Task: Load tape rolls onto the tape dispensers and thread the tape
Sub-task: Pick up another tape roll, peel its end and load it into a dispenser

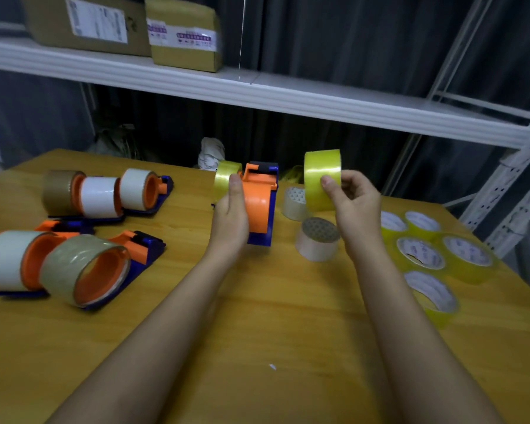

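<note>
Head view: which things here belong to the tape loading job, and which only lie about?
Job:
- left hand gripping orange dispenser
- right hand holding yellow roll
- spare yellow rolls
- loaded dispensers

Lying about:
- cardboard boxes on shelf
- crumpled white bag

You are reaching both bare forearms forward, side by side and well apart. Your left hand (230,217) is standing on edge, thumb stretched upward, fingers wrapping out of sight around what it is gripping. Your right hand (354,198) is raised slightly higher, thumb pointing left, pinching against fingers curled behind, wrist bending upward.
</note>
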`<state>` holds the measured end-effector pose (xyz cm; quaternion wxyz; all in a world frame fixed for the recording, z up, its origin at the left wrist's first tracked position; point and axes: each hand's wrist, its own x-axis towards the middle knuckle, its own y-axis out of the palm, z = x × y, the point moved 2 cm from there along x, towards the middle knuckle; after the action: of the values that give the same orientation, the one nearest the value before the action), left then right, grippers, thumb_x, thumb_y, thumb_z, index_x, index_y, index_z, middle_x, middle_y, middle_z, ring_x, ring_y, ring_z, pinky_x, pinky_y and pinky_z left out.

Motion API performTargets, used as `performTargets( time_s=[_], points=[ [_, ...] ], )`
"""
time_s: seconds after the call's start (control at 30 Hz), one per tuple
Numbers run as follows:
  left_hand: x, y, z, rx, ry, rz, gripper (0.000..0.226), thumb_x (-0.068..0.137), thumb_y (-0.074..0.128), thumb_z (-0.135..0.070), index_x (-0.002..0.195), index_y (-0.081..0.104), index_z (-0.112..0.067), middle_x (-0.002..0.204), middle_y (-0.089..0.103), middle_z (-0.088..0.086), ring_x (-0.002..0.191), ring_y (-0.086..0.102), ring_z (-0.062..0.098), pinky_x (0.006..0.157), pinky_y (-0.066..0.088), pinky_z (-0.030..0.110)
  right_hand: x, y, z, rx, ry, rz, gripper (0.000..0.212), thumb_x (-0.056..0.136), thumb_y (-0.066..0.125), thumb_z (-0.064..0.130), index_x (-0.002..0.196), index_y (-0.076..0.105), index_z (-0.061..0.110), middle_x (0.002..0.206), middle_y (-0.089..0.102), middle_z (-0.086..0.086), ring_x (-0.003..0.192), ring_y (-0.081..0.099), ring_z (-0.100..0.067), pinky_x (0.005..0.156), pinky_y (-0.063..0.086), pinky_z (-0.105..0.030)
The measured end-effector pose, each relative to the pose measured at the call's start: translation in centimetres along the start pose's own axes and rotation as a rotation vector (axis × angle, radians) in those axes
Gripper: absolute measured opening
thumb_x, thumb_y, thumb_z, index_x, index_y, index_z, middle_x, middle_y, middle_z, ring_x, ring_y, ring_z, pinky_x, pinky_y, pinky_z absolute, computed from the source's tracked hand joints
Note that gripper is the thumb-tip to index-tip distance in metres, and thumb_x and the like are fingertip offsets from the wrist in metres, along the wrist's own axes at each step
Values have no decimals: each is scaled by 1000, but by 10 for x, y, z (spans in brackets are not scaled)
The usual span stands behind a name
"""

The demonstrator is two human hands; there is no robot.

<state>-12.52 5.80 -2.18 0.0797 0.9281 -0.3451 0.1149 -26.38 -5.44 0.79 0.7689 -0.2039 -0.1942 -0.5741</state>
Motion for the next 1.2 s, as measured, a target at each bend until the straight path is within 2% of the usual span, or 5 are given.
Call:
performTargets(
  time_s=[0.33, 0.5, 0.83, 1.03, 1.2],
  points=[
    [-11, -31, 8, -18, -29, -32, 50, 101, 22, -45, 73, 54, -19, 71, 60, 1, 55, 60, -2, 55, 46, 12, -66, 70, -23, 323, 202, 238, 21, 76, 67, 42, 87, 72, 24, 141, 48, -10, 130, 44, -12, 109, 35, -26],
    [-12, -38, 13, -87, -48, 22, 47, 101, 23, -43, 76, 55, -20, 73, 61, 1, 54, 61, -3, 56, 48, 13, -81, 78, -29, 375, 129, 183, 45, 76, 61, 48, 108, 59, 17, 127, 52, -26, 106, 57, -20, 82, 50, -28],
    [-16, -38, 35, -111, -77, 0, 47, 101, 27, -42, 75, 57, -17, 56, 65, -5, 53, 61, -2, 52, 48, 11, -89, 78, -41, 25, -200, 67, 55, 84, 48, 45, 125, 35, 10, 118, 40, 7, 109, 43, 10, 91, 38, -10],
    [-21, -37, 32, -80, -58, 11, 49, 101, 25, -43, 73, 57, -19, 57, 65, -6, 56, 62, 0, 56, 49, 13, -88, 81, -41, 125, -98, 198, 66, 88, 41, 50, 144, 27, 19, 143, 30, 18, 134, 28, 9, 102, 24, -5],
    [-33, -35, 34, 76, 148, 9, 69, 92, 21, -64, 77, 57, -8, 73, 60, 22, 69, 62, 26, 68, 50, 37, -92, 85, -39, 191, 25, 165, 41, 83, 39, 57, 120, 42, 38, 125, 48, 12, 120, 44, 3, 100, 36, -16]
  ],
)
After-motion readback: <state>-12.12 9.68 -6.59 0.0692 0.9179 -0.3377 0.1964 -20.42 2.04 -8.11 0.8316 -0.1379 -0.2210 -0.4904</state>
